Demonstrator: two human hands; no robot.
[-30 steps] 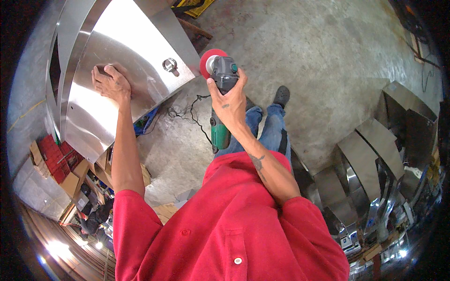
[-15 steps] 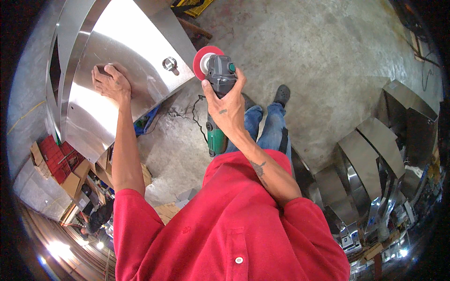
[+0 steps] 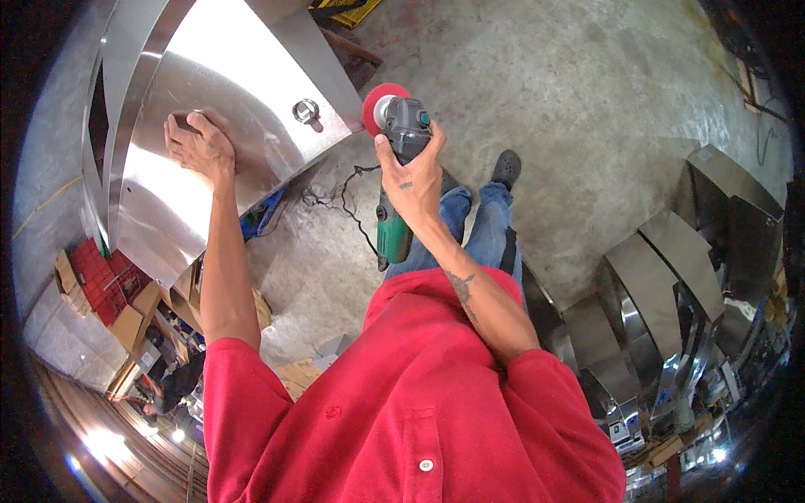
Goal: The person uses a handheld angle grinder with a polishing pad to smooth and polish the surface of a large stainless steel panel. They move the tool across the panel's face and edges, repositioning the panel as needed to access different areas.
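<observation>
Angle grinder [image 3: 401,159], gripped in your right hand [image 3: 411,172], points its red disc [image 3: 379,107] toward the steel panel [image 3: 226,92] edge; your left hand [image 3: 197,144] presses flat there.

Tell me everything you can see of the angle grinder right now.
The angle grinder has a dark grey head with a teal button, a green rear body and a round red disc at its front. The right hand grips it around the middle, holding it in the air just off the lower right corner of the curved steel panel, disc apparently not touching it. A black cord trails on the concrete floor.
</observation>
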